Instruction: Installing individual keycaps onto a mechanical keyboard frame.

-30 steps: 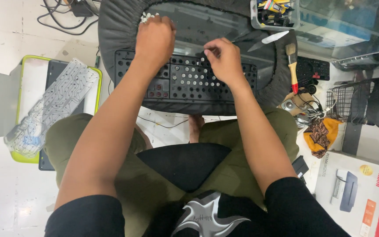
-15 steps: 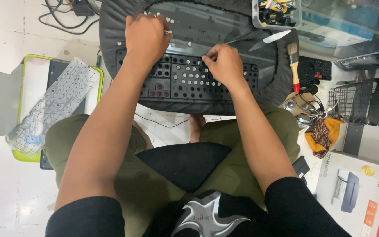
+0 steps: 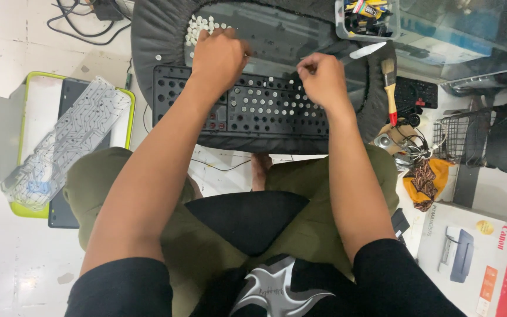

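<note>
Stool (image 3: 148, 35): round, dark, carrying all work items. Keyboard frame (image 3: 247, 111): black, long axis left to right, under both my hands. Left hand (image 3: 219, 57): fingers curled over the dome pile (image 3: 202, 26) just beyond the frame's far edge; grip unclear. Right hand (image 3: 324, 79): fingers pinched above the frame's middle, contents hidden. Left is nearer the pile.

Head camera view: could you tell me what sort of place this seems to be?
Probably an informal electronics repair spot on a tiled floor: an opened black keyboard frame, its clear circuit membrane set aside, and a paintbrush beside loose cables.
</note>
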